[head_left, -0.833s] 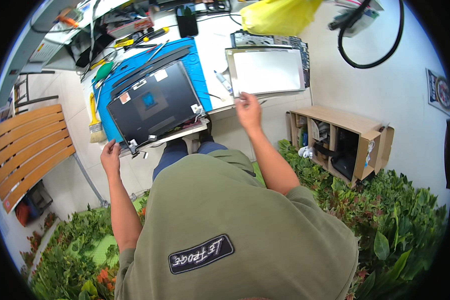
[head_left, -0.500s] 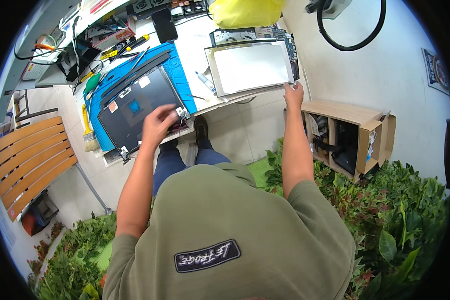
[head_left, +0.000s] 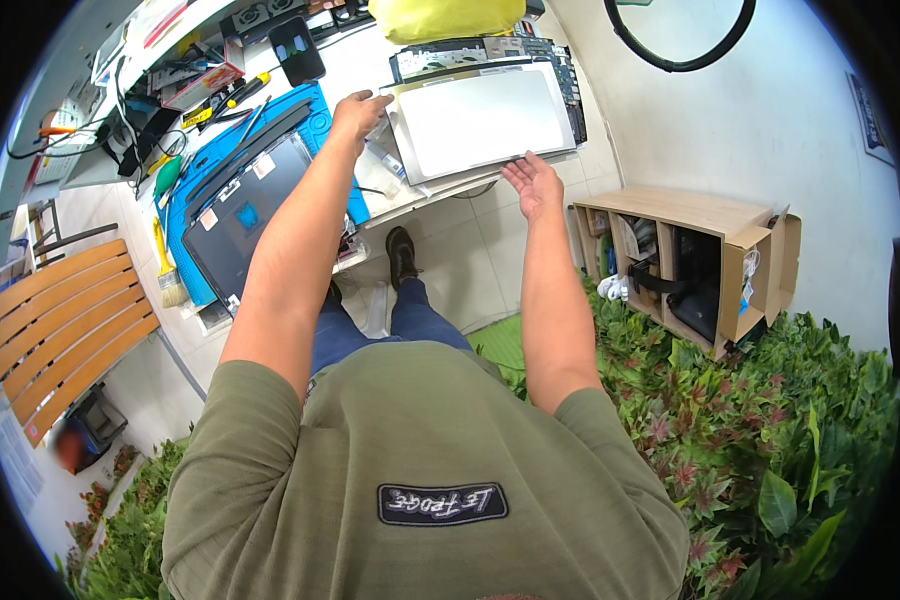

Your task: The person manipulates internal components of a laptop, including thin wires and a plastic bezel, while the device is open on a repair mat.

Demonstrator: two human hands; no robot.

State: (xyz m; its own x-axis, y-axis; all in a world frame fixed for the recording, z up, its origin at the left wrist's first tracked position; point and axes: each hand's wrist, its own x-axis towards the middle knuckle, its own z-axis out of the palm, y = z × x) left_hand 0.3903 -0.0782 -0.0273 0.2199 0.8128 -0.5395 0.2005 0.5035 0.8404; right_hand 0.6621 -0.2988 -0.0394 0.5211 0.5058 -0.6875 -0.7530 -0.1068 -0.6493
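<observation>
The white-faced display panel (head_left: pixel 482 122) is laid lengthwise along the bench (head_left: pixel 355 62). Its far-left corner is met by the left hand (head_left: pixel 356 117), half-curled; its near edge, by the right hand (head_left: pixel 536 186), loosely extended; whether either pinches cannot be told.

The left hand (head_left: pixel 357 118) has left the dark panel (head_left: pixel 232 218) — now it's up at the white panel's (head_left: pixel 485 120) left edge — while the right hand (head_left: pixel 536 184) has shifted inward from the lower-right corner.
</observation>
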